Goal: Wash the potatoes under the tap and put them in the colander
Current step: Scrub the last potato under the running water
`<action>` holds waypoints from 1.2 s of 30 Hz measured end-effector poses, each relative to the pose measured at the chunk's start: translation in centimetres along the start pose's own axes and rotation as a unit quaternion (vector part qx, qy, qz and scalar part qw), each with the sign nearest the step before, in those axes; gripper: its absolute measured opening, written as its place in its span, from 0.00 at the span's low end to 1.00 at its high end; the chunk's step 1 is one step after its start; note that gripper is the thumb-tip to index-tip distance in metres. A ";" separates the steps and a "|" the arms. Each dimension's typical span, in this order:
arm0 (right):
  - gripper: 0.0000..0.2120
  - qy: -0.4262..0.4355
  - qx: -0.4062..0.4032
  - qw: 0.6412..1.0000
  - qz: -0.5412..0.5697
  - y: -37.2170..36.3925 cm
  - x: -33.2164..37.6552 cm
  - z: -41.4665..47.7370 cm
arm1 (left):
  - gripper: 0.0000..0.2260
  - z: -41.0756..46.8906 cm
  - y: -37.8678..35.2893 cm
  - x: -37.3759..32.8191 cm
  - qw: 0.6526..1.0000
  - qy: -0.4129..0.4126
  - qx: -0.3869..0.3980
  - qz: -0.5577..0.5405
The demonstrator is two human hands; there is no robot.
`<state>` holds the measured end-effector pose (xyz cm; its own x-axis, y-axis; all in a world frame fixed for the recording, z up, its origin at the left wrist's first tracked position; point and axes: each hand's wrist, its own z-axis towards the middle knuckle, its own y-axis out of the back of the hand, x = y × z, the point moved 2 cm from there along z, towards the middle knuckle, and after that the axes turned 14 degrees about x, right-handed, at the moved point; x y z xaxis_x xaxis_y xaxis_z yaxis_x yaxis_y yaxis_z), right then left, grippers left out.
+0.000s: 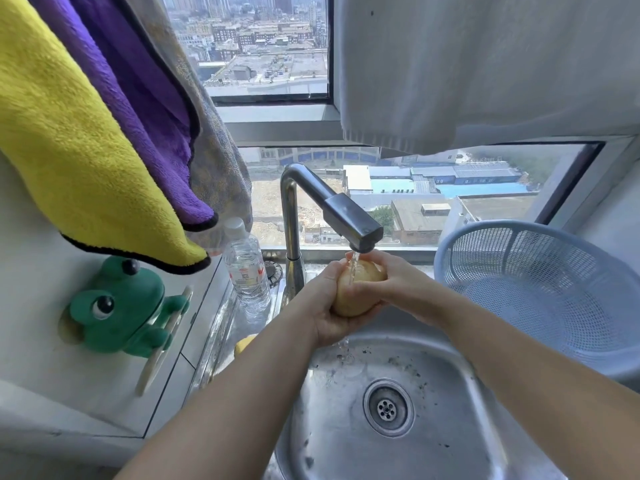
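So the stainless sink (450,431) fills most of the bottom of the view, with bits of dirt scattered around the drain (388,407). Just right of it is the blue plastic colander (540,289), tipped a bit toward the sink, and I can't see any potato in the part of it that shows. The tap (332,206) sits behind the sink and swings out over the basin, running a thin stream of water (352,270).

Both hands are up right under the spout. The left hand (325,306) cups the potato (346,304) from below and the side with its fingers curled round it. The right hand (398,282) wraps over from the other side, fingers bent across the skin. The water lands right on top of the potato, between the two hands.

My read: this is mid-rinse on this potato, so the washing step. The drop-off hasn't happened for this one. Next it probably needs turning in the stream so the underside gets wet too, then a short carry to the right and over the colander rim. It's wet and round, so I'd keep a firm hold, since it could easily slip into the sink.
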<state>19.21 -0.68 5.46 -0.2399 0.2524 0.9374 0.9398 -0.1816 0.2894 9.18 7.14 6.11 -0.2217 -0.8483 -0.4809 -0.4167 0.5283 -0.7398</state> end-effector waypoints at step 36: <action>0.14 -0.025 -0.271 0.942 0.196 -9.2 -0.2 2.4 | 0.17 -1.6 7.9 3.2 0.937 -0.183 -0.187 0.233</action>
<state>11.19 3.20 2.11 0.1241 0.1065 0.9865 0.6890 -0.7247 -0.0084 3.71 8.57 -0.53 -0.1676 -0.4243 -0.8899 -0.6447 0.7301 -0.2266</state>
